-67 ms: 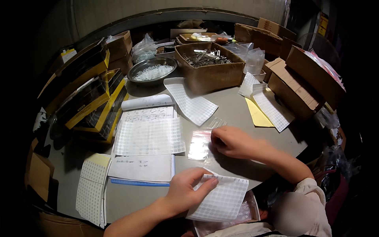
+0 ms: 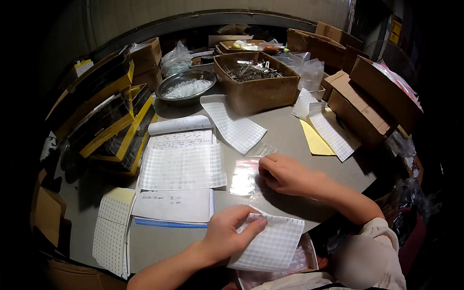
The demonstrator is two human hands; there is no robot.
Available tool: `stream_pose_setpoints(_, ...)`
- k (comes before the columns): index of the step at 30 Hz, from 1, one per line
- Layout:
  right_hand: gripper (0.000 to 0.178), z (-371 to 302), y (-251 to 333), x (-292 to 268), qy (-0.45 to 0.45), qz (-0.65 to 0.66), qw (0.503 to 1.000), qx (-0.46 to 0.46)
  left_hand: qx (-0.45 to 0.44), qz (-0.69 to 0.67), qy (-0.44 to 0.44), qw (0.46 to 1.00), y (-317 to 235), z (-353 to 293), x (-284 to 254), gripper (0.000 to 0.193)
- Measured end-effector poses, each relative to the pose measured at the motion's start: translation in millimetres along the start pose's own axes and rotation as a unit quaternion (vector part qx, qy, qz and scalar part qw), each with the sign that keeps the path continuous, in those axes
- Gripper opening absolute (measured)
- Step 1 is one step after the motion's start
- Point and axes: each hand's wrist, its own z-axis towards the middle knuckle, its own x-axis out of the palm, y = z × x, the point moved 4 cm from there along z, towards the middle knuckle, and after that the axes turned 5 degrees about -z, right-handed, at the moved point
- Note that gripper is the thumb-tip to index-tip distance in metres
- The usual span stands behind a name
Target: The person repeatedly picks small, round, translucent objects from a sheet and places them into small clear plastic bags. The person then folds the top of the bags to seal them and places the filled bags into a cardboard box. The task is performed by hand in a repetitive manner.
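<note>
Head view, fisheye, straight edges bowed toward the rim. Landmark: grey table (image 2: 285, 130).

Hidden or unclear: near corner of the sticker sheet (image 2: 270, 244) covered by the left hand (image 2: 227, 234); its lower edge overlaps a clear tray (image 2: 302, 261) past the table's near edge, tray contents not readable. Left thumb and fingertips pinched shut on the sheet's upper left corner, that corner curled upward. Clear plastic bag (image 2: 245, 176) glares white near the table's centre, contents not discernible. Right hand (image 2: 285, 174) closed over the bag's right edge, fingertips pressed down on it; whether the film is actually pinched, cannot tell. Blurred patch at bottom right, beyond the near edge. Writing on the notebook pages too small to make out.

Orientation: sticker sheet at the table's near edge, long axis running left-high to right-low, dotted face up. Bag long axis running away from the near edge, slightly tilted right at its far end.

Rest, relative to the table: dotted sheet (image 2: 183, 166) on an open notebook (image 2: 176, 205) at left centre; more dotted sheets (image 2: 234, 125) toward the far side; metal bowl (image 2: 186, 86) of white bits at far left; cardboard box (image 2: 256, 82) of metal parts at far centre; yellow sheet (image 2: 314, 140) at right; yellow-and-black boxes (image 2: 106, 121) stacked along the left edge.
</note>
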Motion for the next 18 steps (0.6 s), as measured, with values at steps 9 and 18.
stream_pose_setpoints(9,0.027,-35,-60,-22,0.104,0.046,0.983,0.146,-0.066,-0.008,0.024,0.997,0,0,0,0.021)
stream_pose_setpoints(18,0.026,-60,-5,-45,0.111,0.165,0.969,0.143,-0.042,-0.063,-0.041,0.996,27,-4,0,0.018)
